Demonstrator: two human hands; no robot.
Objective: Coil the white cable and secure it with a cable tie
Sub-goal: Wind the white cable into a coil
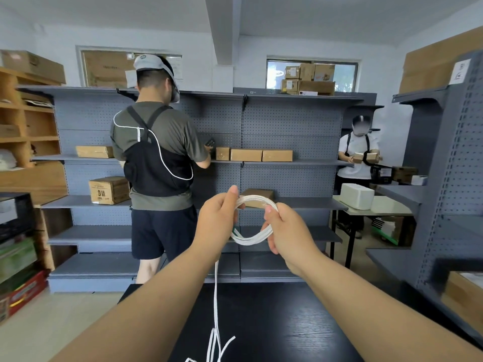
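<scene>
The left hand (218, 218) and right hand (287, 231) are raised above the far edge of the tabletop (274, 322), each grasping one side of the coiled cable (251, 240). The left pinches the loops at the upper left, and the right curls round them on the right. One strand drops from under the left hand to the black, wood-grained tabletop, where loose lengths and an end lie at its near edge. Grey pegboard shelving (287, 142) spans the back wall and carries brown boxes (261, 155). A person (156, 142) in a cap, olive shirt, black vest and dark shorts stands at it, back to the camera. At the right a second person (358, 152) in a white shirt holds small boxes, near a white box (356, 195) on a pale table (386, 209). Wooden racks (28, 126) stand at the left, and cartons (308, 79) are stacked before a window. A box (109, 190) on a lower shelf bears dark print, too blurred to read. The sheets (460, 71) on the right shelving end and the red carton (26, 293) at the lower left are likewise illegible.
</scene>
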